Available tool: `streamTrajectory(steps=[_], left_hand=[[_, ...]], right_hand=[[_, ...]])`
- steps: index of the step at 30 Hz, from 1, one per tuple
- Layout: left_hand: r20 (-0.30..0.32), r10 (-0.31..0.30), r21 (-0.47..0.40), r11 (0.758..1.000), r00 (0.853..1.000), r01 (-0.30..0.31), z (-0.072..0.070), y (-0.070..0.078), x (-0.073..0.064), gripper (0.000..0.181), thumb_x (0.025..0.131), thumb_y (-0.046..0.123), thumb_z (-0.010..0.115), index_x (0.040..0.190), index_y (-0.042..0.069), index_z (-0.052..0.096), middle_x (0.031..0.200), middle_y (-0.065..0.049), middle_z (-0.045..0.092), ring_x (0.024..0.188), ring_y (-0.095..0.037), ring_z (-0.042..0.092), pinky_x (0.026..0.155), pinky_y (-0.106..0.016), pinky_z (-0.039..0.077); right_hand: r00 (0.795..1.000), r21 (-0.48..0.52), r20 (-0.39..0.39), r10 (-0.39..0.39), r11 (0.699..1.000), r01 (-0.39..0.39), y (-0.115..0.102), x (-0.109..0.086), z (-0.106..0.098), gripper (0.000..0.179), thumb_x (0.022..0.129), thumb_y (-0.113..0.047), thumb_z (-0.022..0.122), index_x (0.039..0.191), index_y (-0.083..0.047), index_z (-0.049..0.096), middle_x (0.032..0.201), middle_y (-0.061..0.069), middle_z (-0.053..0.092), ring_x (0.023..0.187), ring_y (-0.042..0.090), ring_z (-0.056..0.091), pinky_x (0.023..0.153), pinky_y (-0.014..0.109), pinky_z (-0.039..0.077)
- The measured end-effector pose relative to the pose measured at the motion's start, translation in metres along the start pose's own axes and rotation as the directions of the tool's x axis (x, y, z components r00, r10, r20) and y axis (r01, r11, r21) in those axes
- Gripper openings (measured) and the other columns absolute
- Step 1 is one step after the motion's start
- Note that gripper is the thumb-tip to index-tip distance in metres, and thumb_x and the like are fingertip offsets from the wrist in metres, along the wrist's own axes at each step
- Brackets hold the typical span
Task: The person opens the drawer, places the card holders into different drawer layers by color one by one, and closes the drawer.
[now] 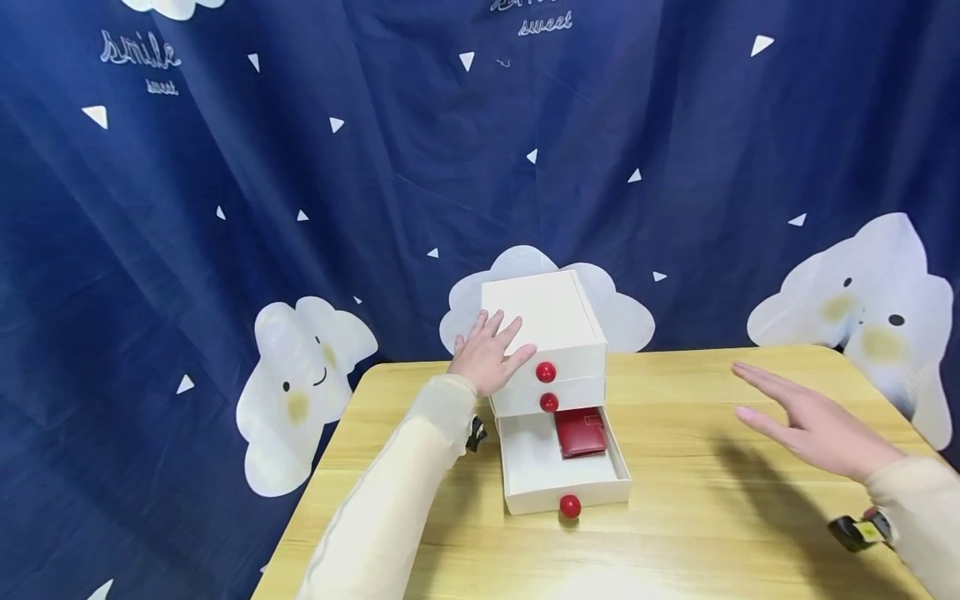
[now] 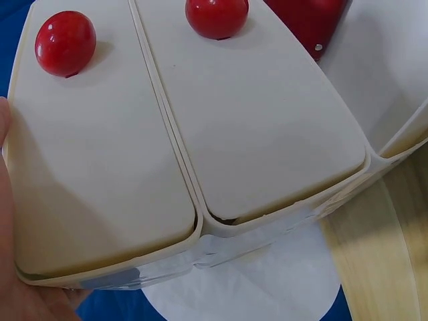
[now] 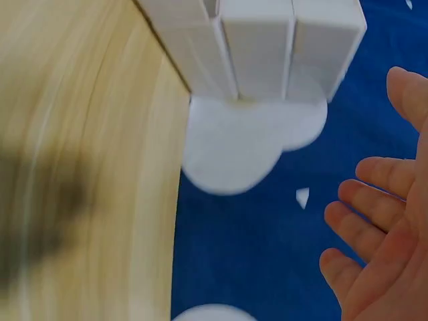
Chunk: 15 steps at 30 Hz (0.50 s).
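A small white drawer cabinet [image 1: 542, 310] with red ball knobs stands on the table, its two upper drawers closed. The bottom drawer [image 1: 528, 481] is pulled out and holds a dark red leather wallet [image 1: 581, 433] toward its back right. My left hand [image 1: 483, 360] rests on the cabinet's top left edge, fingers spread over the top. In the left wrist view, the top drawer's knob [image 2: 65, 43] and the second knob [image 2: 217, 15] show close up. Off to the right, my right hand [image 1: 817, 423] hovers above the table with straight fingers and holds nothing.
The light wooden table [image 1: 675, 533] has its back edge near a dark blue curtain [image 1: 390, 150] printed with white clouds and triangles. Each wrist wears a dark strapped device, such as the right wrist's camera [image 1: 858, 531].
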<state>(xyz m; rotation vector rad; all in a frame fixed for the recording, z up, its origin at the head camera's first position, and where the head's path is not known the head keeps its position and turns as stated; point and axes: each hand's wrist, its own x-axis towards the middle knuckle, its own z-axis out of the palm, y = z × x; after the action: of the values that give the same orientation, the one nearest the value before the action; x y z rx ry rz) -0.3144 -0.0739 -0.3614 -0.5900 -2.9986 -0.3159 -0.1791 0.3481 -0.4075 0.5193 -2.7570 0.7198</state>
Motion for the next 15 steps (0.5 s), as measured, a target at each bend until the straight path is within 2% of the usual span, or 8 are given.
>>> streamTrajectory(steps=[4, 7, 9, 10, 11, 13, 14, 15], left_hand=[[-0.006, -0.003, 0.008, 1.000, 1.000, 0.003, 0.004, -0.002, 0.001, 0.077, 0.088, 0.077, 0.022, 0.152, 0.034, 0.027, 0.160, 0.000, 0.015, 0.147, -0.024, 0.001, 0.108, -0.067, 0.016], [-0.012, -0.005, 0.009, 1.000, 1.000, 0.005, 0.005, -0.004, 0.001, 0.076, 0.089, 0.077, 0.023, 0.152, 0.034, 0.027, 0.160, 0.000, 0.015, 0.147, -0.025, 0.001, 0.108, -0.066, 0.016], [-0.016, -0.002, 0.004, 1.000, 1.000, 0.002, 0.005, -0.004, 0.001, 0.076, 0.089, 0.076, 0.024, 0.152, 0.034, 0.028, 0.160, 0.000, 0.015, 0.147, -0.025, 0.001, 0.108, -0.066, 0.016], [-0.018, -0.002, 0.001, 1.000, 1.000, 0.002, 0.005, -0.004, 0.001, 0.076, 0.089, 0.076, 0.024, 0.152, 0.034, 0.028, 0.160, 0.000, 0.016, 0.147, -0.025, 0.002, 0.108, -0.066, 0.016], [-0.020, -0.001, -0.001, 1.000, 1.000, 0.001, 0.005, -0.004, 0.001, 0.076, 0.089, 0.076, 0.024, 0.151, 0.034, 0.028, 0.160, -0.001, 0.016, 0.147, -0.026, 0.002, 0.108, -0.066, 0.017], [-0.024, 0.000, 0.000, 1.000, 1.000, 0.000, 0.005, -0.004, 0.000, 0.076, 0.089, 0.077, 0.024, 0.151, 0.034, 0.028, 0.160, -0.001, 0.016, 0.147, -0.026, 0.002, 0.108, -0.066, 0.017], [-0.025, -0.001, 0.000, 1.000, 1.000, 0.001, 0.005, -0.003, 0.000, 0.076, 0.089, 0.077, 0.023, 0.151, 0.034, 0.028, 0.160, -0.001, 0.016, 0.147, -0.026, 0.002, 0.108, -0.066, 0.017], [-0.025, -0.001, 0.001, 1.000, 1.000, 0.001, 0.006, -0.003, 0.000, 0.076, 0.089, 0.077, 0.023, 0.151, 0.034, 0.028, 0.160, 0.000, 0.016, 0.147, -0.026, 0.002, 0.108, -0.066, 0.017]], right_hand=[[0.998, -0.005, -0.031, 0.056, 0.998, -0.056, 0.021, -0.024, -0.006, 0.063, 0.096, -0.028, 0.060, 0.151, -0.020, 0.031, 0.148, 0.019, 0.039, 0.122, -0.019, 0.019, 0.088, -0.006, 0.008], [0.994, -0.005, -0.044, 0.103, 0.995, -0.103, 0.036, -0.041, -0.006, 0.064, 0.097, -0.028, 0.058, 0.152, -0.013, 0.029, 0.146, 0.028, 0.037, 0.118, -0.024, 0.010, 0.087, -0.005, 0.002], [0.987, -0.023, -0.059, 0.150, 0.988, -0.152, 0.044, -0.052, -0.004, 0.064, 0.097, -0.029, 0.058, 0.151, -0.008, 0.031, 0.143, 0.032, 0.037, 0.130, -0.006, 0.023, 0.095, 0.004, 0.017], [0.982, -0.035, -0.073, 0.174, 0.984, -0.177, 0.047, -0.057, -0.003, 0.064, 0.096, -0.030, 0.059, 0.149, -0.006, 0.032, 0.140, 0.034, 0.040, 0.125, 0.003, 0.039, 0.092, 0.010, 0.028], [0.976, -0.036, -0.082, 0.202, 0.978, -0.205, 0.050, -0.062, -0.001, 0.065, 0.096, -0.031, 0.060, 0.148, -0.003, 0.034, 0.138, 0.036, 0.041, 0.110, 0.012, 0.053, 0.084, 0.012, 0.033], [0.963, -0.030, -0.095, 0.253, 0.966, -0.257, 0.055, -0.072, 0.005, 0.066, 0.096, -0.031, 0.060, 0.147, 0.001, 0.033, 0.137, 0.039, 0.038, 0.100, 0.032, 0.058, 0.089, 0.017, 0.035], [0.955, -0.029, -0.088, 0.285, 0.957, -0.288, 0.056, -0.076, 0.007, 0.068, 0.097, -0.032, 0.058, 0.147, 0.004, 0.031, 0.138, 0.041, 0.034, 0.094, 0.042, 0.056, 0.090, 0.026, 0.040], [0.948, -0.024, -0.081, 0.308, 0.950, -0.310, 0.058, -0.080, 0.010, 0.069, 0.097, -0.033, 0.057, 0.146, 0.007, 0.028, 0.137, 0.043, 0.032, 0.085, 0.041, 0.059, 0.090, 0.033, 0.044]])
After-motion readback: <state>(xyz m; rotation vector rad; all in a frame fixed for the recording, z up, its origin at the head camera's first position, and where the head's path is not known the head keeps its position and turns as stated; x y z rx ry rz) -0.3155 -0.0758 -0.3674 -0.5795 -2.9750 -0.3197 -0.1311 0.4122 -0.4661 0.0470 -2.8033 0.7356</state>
